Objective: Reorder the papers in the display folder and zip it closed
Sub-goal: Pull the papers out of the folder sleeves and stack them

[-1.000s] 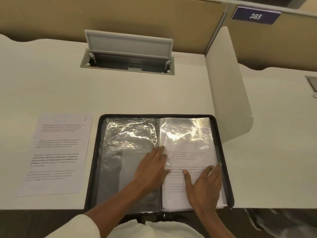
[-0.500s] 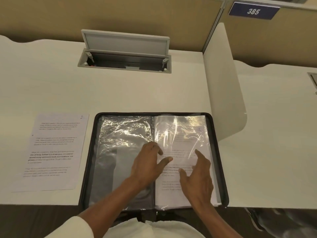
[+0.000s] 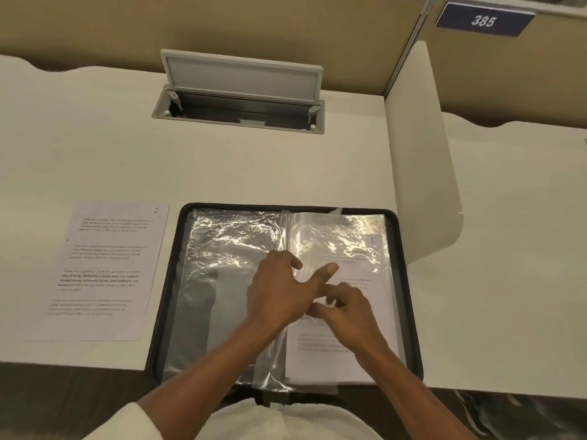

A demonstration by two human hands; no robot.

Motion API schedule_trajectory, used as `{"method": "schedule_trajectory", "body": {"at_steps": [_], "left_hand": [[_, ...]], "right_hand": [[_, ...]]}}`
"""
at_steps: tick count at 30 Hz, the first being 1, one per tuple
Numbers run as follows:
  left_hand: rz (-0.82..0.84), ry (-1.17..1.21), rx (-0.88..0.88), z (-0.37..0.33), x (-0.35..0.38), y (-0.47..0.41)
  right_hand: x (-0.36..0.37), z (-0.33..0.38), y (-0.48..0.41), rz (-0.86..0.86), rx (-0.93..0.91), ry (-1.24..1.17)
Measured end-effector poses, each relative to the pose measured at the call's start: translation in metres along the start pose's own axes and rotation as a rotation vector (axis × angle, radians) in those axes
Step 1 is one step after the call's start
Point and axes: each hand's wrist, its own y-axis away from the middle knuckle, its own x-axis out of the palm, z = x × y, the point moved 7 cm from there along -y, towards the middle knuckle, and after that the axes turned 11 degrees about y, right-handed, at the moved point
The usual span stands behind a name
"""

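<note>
Since the moment before, the right hand [image 3: 349,312] had pulled its long pointing finger back in and slid closer to the left hand [image 3: 279,290]. The left hand had stayed near the middle fold.

The folder [image 3: 254,207] lay open and flat on the white desk [image 3: 95,154], close to the near edge. Its black zip edge ran all the way round. Both arms reached over the near edge onto it.

The left hand rested on the shiny left page [image 3: 222,249], just beside the fold. Its fingers were bent down onto the plastic, and its thumb [image 3: 330,268] stuck out to the right, over the right page.

The right hand sat low on the right page with its fingers [image 3: 336,290] curled in. The thumb and fingers seemed to pinch the clear pocket [image 3: 343,236]. A printed paper [image 3: 349,350] marked 1 lay inside that pocket.

Another paper [image 3: 98,271], marked 2, lay flat on the desk just left of the folder, not touching it.

Further back, a cable box [image 3: 241,100] in the desk had its lid tipped up. A white divider [image 3: 419,154] stood to the right, and a blue sign [image 3: 482,20] read 385.
</note>
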Motion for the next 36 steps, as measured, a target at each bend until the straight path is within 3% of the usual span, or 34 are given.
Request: {"method": "schedule_trajectory", "body": {"at_steps": [5,9,14,21,26,32,34,36], "left_hand": [[-0.093,-0.111,-0.017,-0.003,-0.029,0.001],[-0.192,-0.161,-0.031,0.014,-0.065,-0.011],[-0.323,-0.281,-0.179,0.051,-0.121,-0.032],[-0.282,-0.270,-0.344,0.103,-0.135,-0.048],[-0.294,-0.305,-0.427,0.124,-0.127,-0.054],[-0.400,-0.606,-0.237,0.109,-0.114,-0.059],[-0.394,-0.796,-0.150,0.096,-0.102,-0.062],[-0.357,-0.830,-0.067,0.084,-0.083,-0.065]], "right_hand": [[0.036,0.049,0.008,0.277,-0.311,-0.126],[0.055,0.063,0.007,0.349,-0.383,-0.152],[0.056,0.049,-0.011,0.237,-0.391,0.072],[0.020,0.011,-0.063,-0.031,-0.436,0.424],[-0.023,0.000,-0.099,-0.133,-0.334,0.600],[-0.070,-0.014,-0.139,-0.192,-0.313,0.713],[-0.076,-0.015,-0.146,-0.205,-0.315,0.774],[-0.082,-0.013,-0.150,-0.214,-0.310,0.821]]}}
